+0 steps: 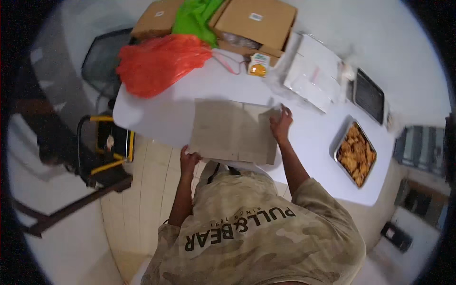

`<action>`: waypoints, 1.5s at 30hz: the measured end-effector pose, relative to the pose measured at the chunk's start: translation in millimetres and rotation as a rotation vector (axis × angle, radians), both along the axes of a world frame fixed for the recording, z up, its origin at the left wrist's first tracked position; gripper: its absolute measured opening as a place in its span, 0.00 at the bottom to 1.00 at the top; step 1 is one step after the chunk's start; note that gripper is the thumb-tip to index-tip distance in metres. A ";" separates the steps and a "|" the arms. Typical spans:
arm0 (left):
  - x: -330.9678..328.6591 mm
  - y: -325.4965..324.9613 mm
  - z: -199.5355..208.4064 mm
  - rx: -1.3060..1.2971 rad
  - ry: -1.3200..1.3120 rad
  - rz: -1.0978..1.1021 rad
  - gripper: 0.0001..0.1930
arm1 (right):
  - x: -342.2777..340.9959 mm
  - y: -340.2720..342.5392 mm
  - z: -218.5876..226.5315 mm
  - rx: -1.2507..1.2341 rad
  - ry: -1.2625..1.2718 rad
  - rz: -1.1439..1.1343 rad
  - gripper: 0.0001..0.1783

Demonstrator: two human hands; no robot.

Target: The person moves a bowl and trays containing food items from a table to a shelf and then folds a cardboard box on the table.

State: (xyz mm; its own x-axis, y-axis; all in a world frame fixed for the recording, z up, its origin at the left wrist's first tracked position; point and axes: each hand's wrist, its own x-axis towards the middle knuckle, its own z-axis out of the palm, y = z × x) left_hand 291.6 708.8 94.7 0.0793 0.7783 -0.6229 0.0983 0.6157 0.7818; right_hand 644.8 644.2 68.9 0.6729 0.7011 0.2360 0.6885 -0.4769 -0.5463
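Observation:
A flat grey-brown cardboard sheet (232,130) with crease lines lies at the table's near edge, its front side reaching slightly over it. My left hand (189,162) is closed on its near left corner, thumb on top and the other fingers partly hidden. At the far right corner, my right hand (281,124) pinches the sheet's edge between thumb and fingers. To the right of it, a metal tray (338,151) holds a heap of golden-brown food pieces (356,154).
On the white table (166,118) are a red plastic bag (156,64), a green bag (195,21), cardboard boxes (256,23), a small yellow-and-white packet (258,65), a wrapped white stack (313,71) and a dark tray (369,97). A black-and-yellow folding step (107,142) stands left.

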 end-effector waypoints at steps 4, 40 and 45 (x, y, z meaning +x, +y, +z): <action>15.7 -54.7 12.0 -0.170 0.078 -0.025 0.26 | 7.1 -43.9 -7.2 -0.138 0.325 0.044 0.38; 71.3 12.7 -21.2 1.055 0.277 -1.548 0.34 | -65.6 -88.1 -12.2 -0.125 0.419 -0.001 0.33; -1.9 32.9 -16.9 1.139 0.647 -1.366 0.38 | -128.5 -65.1 18.5 -0.340 0.084 -0.193 0.40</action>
State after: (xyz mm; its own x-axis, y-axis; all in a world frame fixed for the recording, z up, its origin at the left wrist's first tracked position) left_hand 289.6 741.7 77.8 0.9106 0.3987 -0.1091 0.4105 -0.8410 0.3526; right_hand 516.4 579.0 87.4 0.8067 0.5889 -0.0492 0.5287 -0.7564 -0.3852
